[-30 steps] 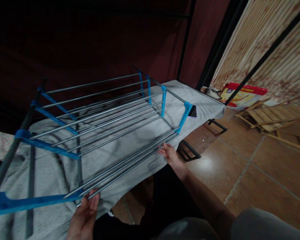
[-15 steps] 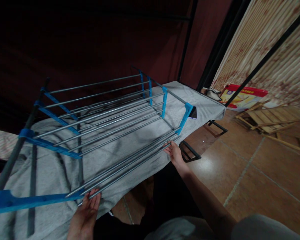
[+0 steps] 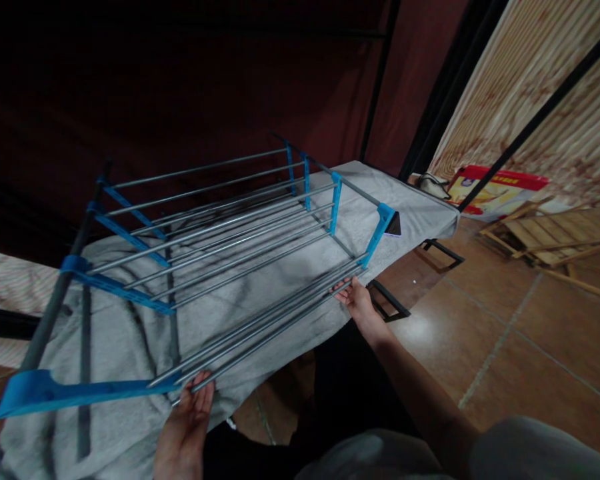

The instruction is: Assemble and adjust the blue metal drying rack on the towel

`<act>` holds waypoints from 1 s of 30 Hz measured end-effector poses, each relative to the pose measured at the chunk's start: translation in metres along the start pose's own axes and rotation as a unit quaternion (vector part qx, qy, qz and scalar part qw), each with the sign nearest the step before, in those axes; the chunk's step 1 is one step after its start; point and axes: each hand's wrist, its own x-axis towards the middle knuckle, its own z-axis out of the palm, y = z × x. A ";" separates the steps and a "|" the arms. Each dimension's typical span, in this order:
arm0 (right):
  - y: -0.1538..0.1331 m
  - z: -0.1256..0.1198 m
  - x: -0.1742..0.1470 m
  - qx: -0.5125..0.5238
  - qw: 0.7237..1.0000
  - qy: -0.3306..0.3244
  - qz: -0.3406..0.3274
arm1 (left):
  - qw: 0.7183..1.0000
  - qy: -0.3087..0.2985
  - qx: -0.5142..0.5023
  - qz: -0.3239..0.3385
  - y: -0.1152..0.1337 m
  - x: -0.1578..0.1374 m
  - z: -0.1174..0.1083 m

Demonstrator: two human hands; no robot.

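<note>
A rack of grey metal rods [image 3: 270, 335] and blue plastic brackets [image 3: 90, 395] stands on a grey cloth. My left hand [image 3: 187, 420] has its fingers curled up under the left end of the front rod, beside the lower left bracket. That rod's left tip shows past my fingers. Near the rod's other end, my right hand [image 3: 359, 301] grips it just below the right front bracket [image 3: 377, 237]. Two more rods run close behind this one. Whether the front rod sits in either bracket I cannot tell.
The grey cloth [image 3: 410, 200] covers a long surface with black metal framing below. A dark phone-like object [image 3: 393, 225] lies behind the right bracket. On the tiled floor [image 3: 485, 347] to the right are a folded wooden piece [image 3: 555, 233] and a red-and-yellow box [image 3: 500, 190].
The view has shifted slightly, so the rack and both hands appear a little farther right. Both hands keep their places on the front rod.
</note>
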 end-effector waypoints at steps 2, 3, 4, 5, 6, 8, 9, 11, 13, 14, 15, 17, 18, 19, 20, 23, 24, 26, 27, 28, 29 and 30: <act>0.000 0.000 0.000 -0.010 1.000 0.002 -0.003 | 1.000 -0.003 -0.007 -0.015 0.003 -0.005 0.002; 0.001 0.000 0.000 -0.012 1.000 0.007 -0.005 | 1.000 -0.006 -0.005 -0.019 0.003 -0.006 0.003; 0.001 0.000 0.000 -0.011 1.000 0.012 -0.007 | 1.000 -0.009 -0.001 -0.018 0.003 -0.007 0.003; 0.002 0.000 0.000 -0.009 1.000 0.017 -0.009 | 1.000 -0.013 0.005 -0.013 0.003 -0.007 0.003; 0.003 0.000 0.001 -0.006 1.000 0.019 -0.010 | 1.000 -0.012 0.012 -0.002 0.002 -0.006 0.003; 0.005 0.001 0.002 -0.002 1.000 0.014 -0.014 | 0.999 -0.009 0.032 0.022 -0.001 -0.004 0.003; 0.006 0.000 0.002 -0.001 1.000 0.010 -0.017 | 0.998 -0.010 0.044 0.031 -0.001 -0.004 0.003; 0.007 -0.001 0.003 0.004 1.000 0.009 -0.022 | 0.998 -0.015 0.056 0.035 -0.002 -0.007 0.005; 0.007 -0.002 0.002 0.009 1.000 0.010 -0.028 | 0.999 -0.006 0.033 0.019 -0.001 -0.013 0.009; 0.007 -0.002 0.002 0.010 0.999 0.011 -0.029 | 1.000 0.003 0.011 0.013 0.000 -0.017 0.012; 0.007 -0.002 0.001 0.011 1.000 0.013 -0.026 | 1.000 0.010 -0.012 0.006 0.001 -0.021 0.015; 0.006 -0.001 -0.002 0.010 1.000 0.011 -0.007 | 0.999 0.012 -0.044 0.004 0.002 -0.030 0.021; 0.006 0.000 -0.003 0.010 1.000 0.006 0.006 | 0.999 0.007 -0.050 0.008 0.001 -0.033 0.023; 0.006 0.001 -0.005 0.009 1.000 -0.003 0.018 | 0.998 0.007 -0.053 0.012 0.001 -0.036 0.026; 0.007 0.002 -0.007 0.008 1.000 -0.012 0.027 | 0.998 0.011 -0.055 0.014 0.000 -0.038 0.028; 0.008 0.005 -0.012 0.005 0.999 -0.039 0.031 | 0.998 0.029 -0.049 0.021 -0.003 -0.041 0.031; 0.009 0.005 -0.014 0.002 0.999 -0.046 0.030 | 0.998 0.030 -0.044 0.023 -0.003 -0.041 0.032; 0.009 0.005 -0.016 -0.005 0.997 -0.065 0.027 | 0.999 0.028 -0.039 0.025 -0.002 -0.040 0.031; 0.009 0.005 -0.016 -0.007 0.997 -0.077 0.025 | 0.999 0.029 -0.040 0.021 -0.001 -0.040 0.030; 0.010 0.004 -0.016 -0.007 0.996 -0.087 0.022 | 0.998 0.032 -0.044 0.014 0.000 -0.040 0.030; 0.010 0.003 -0.016 -0.006 0.995 -0.098 0.018 | 0.998 0.032 -0.049 0.007 0.001 -0.040 0.030; 0.010 0.002 -0.017 -0.003 0.994 -0.106 0.014 | 0.998 0.031 -0.052 0.000 0.002 -0.041 0.030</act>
